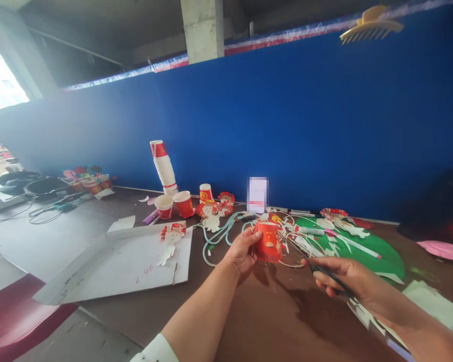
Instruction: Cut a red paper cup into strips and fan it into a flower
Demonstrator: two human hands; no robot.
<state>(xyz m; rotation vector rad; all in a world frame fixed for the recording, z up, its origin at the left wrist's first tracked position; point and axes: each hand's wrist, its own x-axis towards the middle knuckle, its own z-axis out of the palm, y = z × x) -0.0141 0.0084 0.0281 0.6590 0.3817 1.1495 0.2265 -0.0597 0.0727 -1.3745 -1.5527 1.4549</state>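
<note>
One red printed paper piece (269, 244) is held above a brown table (264, 327); it is probably light, bendable and easily creased, best taken by an edge. The left hand (244, 251) pinches its left side; the right hand (340, 276) curls around one pair of dark scissors (330, 274) near it. Beyond: three separate paper cups (183, 205), one leaning cup stack (164, 171), one white board (136, 256), one green sheet (388, 256)

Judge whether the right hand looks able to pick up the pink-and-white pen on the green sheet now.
Probably not yet: the right hand is holding the scissors. Otherwise the way looks free, since the pen lies close by on the green sheet, mostly uncovered.
</note>
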